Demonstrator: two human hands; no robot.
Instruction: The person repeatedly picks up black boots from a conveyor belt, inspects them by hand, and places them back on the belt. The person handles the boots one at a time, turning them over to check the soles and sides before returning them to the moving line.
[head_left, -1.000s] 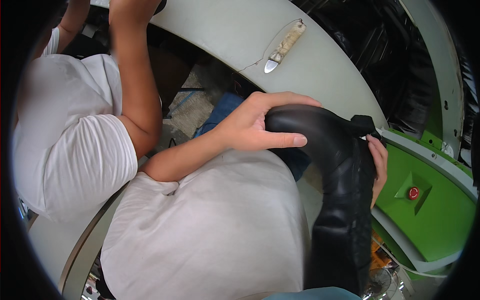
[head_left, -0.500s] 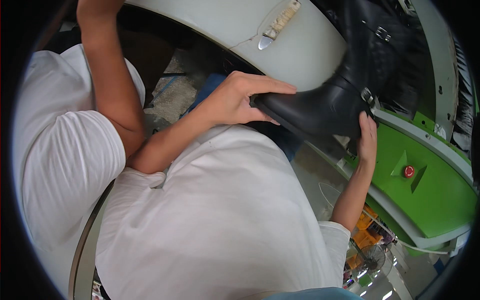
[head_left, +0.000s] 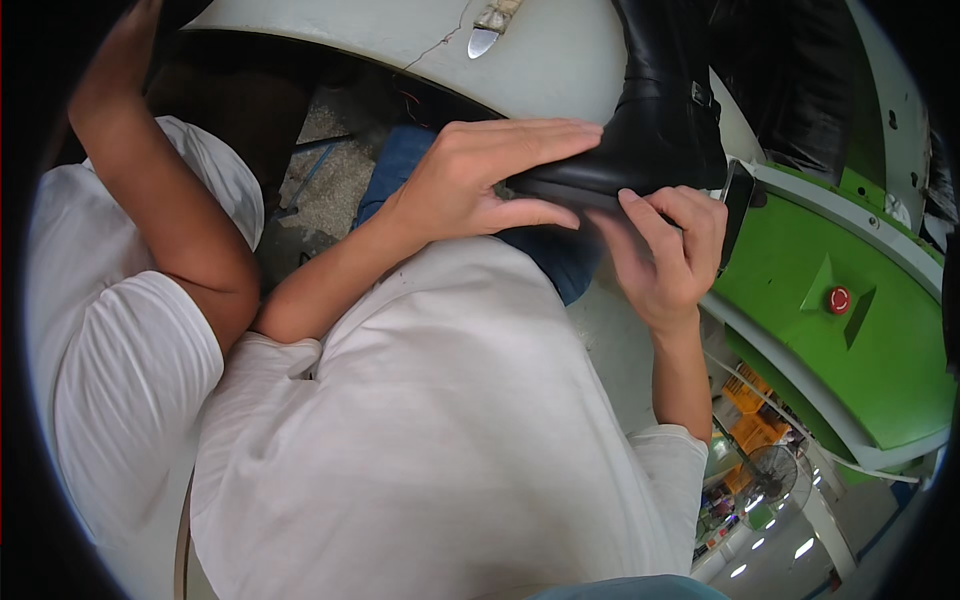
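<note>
L hand (head_left: 470,178): comes in from lower L, elbow bent, forearm angled up & to the R across the front of the white T-shirt (head_left: 440,400). Palm turned twd the toe of the black buckled boot (head_left: 655,135); fingers long, nearly straight, close tog., laid over top of the toe, tips at the vamp. Thumb spread well off them, pointing R below the toe. So: wide, loose hold w/ the toe in the fork btwn thumb & fingers; can't tell if thumb tip touches.

R hand (head_left: 672,245): forearm nearly vert., wrist abt straight, hand up at the sole edge. Fingers bent, index tip at the edge; thumb out to the L, blurred, gap btwn it & index. Half open; can't tell if it grips anything.

Boot: in front of the chest, toe L, shaft up past the top of view, sole side twd wearer, partly over the pale tabletop (head_left: 370,22). Buckle on the ankle strap.

Knife w/ wrapped handle (head_left: 486,38) on tabletop, L of shaft, blade twd wearer. Green machine panel (head_left: 800,350) w/ red push button (head_left: 839,300) to R. Co-worker's bent arm (head_left: 180,200) far L.
</note>
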